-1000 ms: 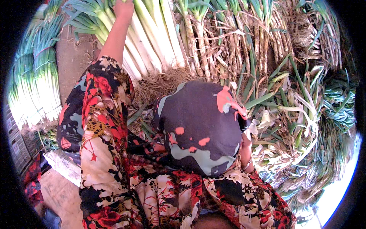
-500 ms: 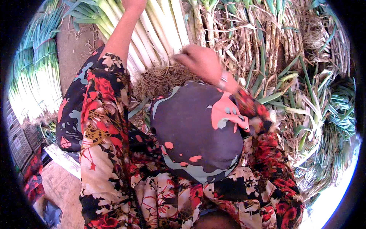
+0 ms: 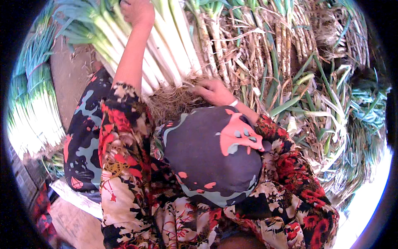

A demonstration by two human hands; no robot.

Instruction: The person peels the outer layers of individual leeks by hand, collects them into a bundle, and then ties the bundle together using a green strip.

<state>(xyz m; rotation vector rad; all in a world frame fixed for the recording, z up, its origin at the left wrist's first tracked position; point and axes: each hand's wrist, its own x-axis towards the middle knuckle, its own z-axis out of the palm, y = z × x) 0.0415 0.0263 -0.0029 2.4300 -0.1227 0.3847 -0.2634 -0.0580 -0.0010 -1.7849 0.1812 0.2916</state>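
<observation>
A row of long green onions (image 3: pixel 163 45), thick and white with brown roots (image 3: pixel 172 101) toward me, lies ahead. My left hand (image 3: pixel 139 11) is on their stalks near the upper edge, fingers curled round; the fingertips are partly cut off. By the root ends, my right hand (image 3: pixel 212 91) has its thumb and fingers pinched together. A small pale bit shows at its fingertips, too small to name. My knee, in dark patterned cloth (image 3: pixel 211 153), rises just below the roots and right hand.
Tied bundles of cleaner green onions (image 3: pixel 35 108) stand at the left. Unpeeled, dry-leaved onions (image 3: pixel 265 54) lie at the upper right. Loose peeled leaves (image 3: pixel 315 108) and a heap of green tops (image 3: pixel 360 133) spread along the right. A dark plastic crate (image 3: pixel 27 178) sits at lower left.
My right hand has come down closer to the root ends and is no longer blurred. More of my left hand shows, still on the stalks. The whole view has shifted slightly.
</observation>
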